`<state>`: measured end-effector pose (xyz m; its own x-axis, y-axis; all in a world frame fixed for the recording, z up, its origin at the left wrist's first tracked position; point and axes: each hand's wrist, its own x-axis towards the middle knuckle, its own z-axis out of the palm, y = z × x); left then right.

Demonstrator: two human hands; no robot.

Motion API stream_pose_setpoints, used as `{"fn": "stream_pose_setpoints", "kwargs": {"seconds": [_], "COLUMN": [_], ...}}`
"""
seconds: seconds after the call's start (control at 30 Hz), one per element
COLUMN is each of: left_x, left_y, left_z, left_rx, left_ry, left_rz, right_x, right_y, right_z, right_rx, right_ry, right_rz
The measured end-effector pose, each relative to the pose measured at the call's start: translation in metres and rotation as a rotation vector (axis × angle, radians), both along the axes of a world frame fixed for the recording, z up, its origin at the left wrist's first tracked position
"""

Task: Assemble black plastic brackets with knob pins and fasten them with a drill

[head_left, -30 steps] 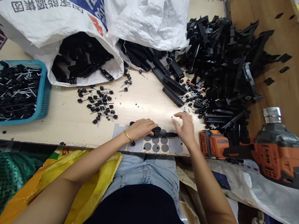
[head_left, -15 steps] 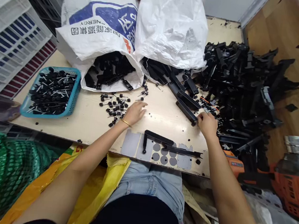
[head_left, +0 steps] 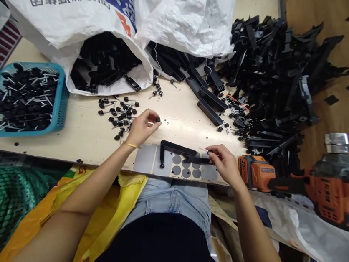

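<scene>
My left hand (head_left: 143, 128) is closed in a pinch on a small black knob (head_left: 158, 119) above the table. Between the thumb and fingers of my right hand (head_left: 223, 163) is a black-headed metal pin (head_left: 204, 150), its thin shank pointing left. Just below and between my hands lies a jointed black plastic arm (head_left: 179, 148), bent at its left end; my right hand hides its right tip. It rests across grey pads (head_left: 145, 158) at the table's front edge. Beside my left hand, several loose black-headed pins (head_left: 120, 112) lie scattered.
A blue basket (head_left: 60, 105) of pins stands at left. White sacks (head_left: 184, 14) spill black parts (head_left: 210, 112) at the back. A large heap of black parts (head_left: 280, 84) fills the right side. An orange power tool (head_left: 334, 195) sits at front right.
My right hand has come from the small parts by the heap toward the front edge, now with a pin. My left hand has closed on a small black knob. The view has shifted.
</scene>
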<state>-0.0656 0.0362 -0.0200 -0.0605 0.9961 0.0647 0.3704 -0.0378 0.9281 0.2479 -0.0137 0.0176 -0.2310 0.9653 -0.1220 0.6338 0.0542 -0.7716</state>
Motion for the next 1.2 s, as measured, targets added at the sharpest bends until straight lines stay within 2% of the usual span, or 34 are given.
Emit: {"fn": "stream_pose_setpoints", "kwargs": {"seconds": [0.07,0.17,0.3,0.4,0.47,0.63,0.73,0.8,0.9,1.07,1.2], "left_x": [0.008,0.018,0.020,0.018,0.017,0.018,0.015,0.010,0.001,-0.005,-0.003], "left_y": [-0.027,-0.049,-0.053,-0.052,-0.051,-0.051,-0.050,-0.049,-0.046,-0.040,-0.042], "left_z": [-0.001,-0.012,-0.027,-0.030,-0.029,-0.022,-0.019,-0.018,-0.015,-0.009,-0.010], "left_rx": [-0.056,-0.121,-0.119,-0.060,0.001,0.181,0.340,0.387,0.349,0.193,0.121], "left_ry": [-0.219,-0.337,-0.323,-0.266,-0.192,0.093,0.268,0.313,0.293,0.168,0.112], "left_rz": [0.003,0.028,0.055,0.061,0.047,-0.024,-0.206,-0.337,-0.409,-0.363,-0.340], "right_x": [-0.006,-0.015,-0.033,-0.046,-0.048,-0.035,-0.031,-0.033,-0.040,-0.046,-0.043], "right_y": [-0.007,-0.009,-0.005,-0.001,0.004,0.012,0.004,-0.005,-0.015,-0.007,0.006], "right_z": [-0.002,-0.002,0.010,0.017,0.015,-0.002,-0.007,-0.007,-0.007,-0.006,-0.012], "right_rx": [0.023,0.095,0.172,0.198,0.195,0.208,0.238,0.275,0.315,0.256,0.199], "right_ry": [-0.079,-0.244,-0.500,-0.582,-0.561,-0.349,-0.278,-0.280,-0.282,-0.277,-0.202], "right_rz": [0.072,0.165,0.330,0.413,0.377,0.141,0.113,0.126,0.110,0.185,0.163]}}
